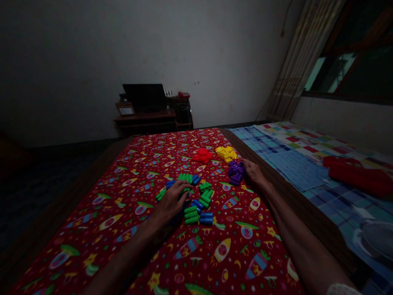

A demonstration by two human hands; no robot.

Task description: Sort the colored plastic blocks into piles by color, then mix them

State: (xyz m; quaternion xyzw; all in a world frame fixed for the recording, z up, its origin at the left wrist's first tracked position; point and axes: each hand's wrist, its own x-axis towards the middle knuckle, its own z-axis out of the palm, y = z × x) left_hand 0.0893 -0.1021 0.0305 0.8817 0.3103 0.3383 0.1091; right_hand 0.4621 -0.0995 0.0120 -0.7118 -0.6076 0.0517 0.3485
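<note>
Several short green tubes (191,215) and blue tubes (206,218) lie mixed in the middle of a red patterned cloth. Over the left part of this group is my left hand (174,199), fingers bent, with a green piece by its fingertips; whether it is gripped is unclear. My right hand (252,171) rests at the right edge of the pile of purple tubes (236,172), its fingertips partly hidden beside them. Behind the purple pile sits a heap of yellow tubes (226,153), and left of that a heap of red tubes (202,155).
The red cloth (123,229) covers a long table. On the right lies a bed (294,164) with checked covers, a red garment (359,174) and a fan (379,237). A desk (147,116) with a dark monitor (145,96) stands at the far wall.
</note>
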